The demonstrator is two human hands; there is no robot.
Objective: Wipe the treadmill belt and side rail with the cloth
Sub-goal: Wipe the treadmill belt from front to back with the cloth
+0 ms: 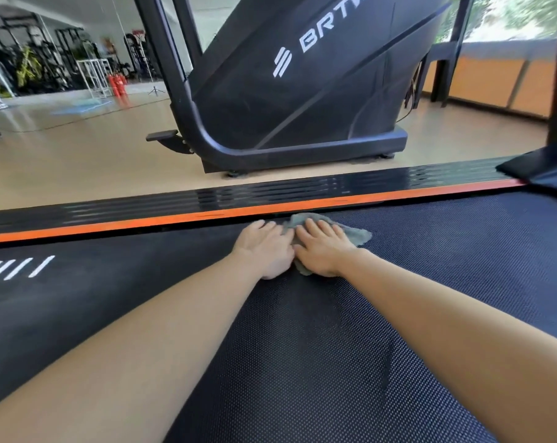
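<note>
Two arms are recorded, both bare from the frame edge to the wrist. The left forearm (143, 346) is logged at 7 o'clock and the right forearm (462, 330) at 5 o'clock. Each is shown broad at the frame edge and narrowing toward the wrist. The left grip (266, 247) and the right grip (323, 251) are seen uncovered, just above centre. Four fingers are counted on each. Nails and knuckle detail are too blurred to be assessed.

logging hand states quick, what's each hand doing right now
left hand: open, flat on the belt at the edge of the cloth
right hand: open, fingers straight, pressing the cloth
</note>
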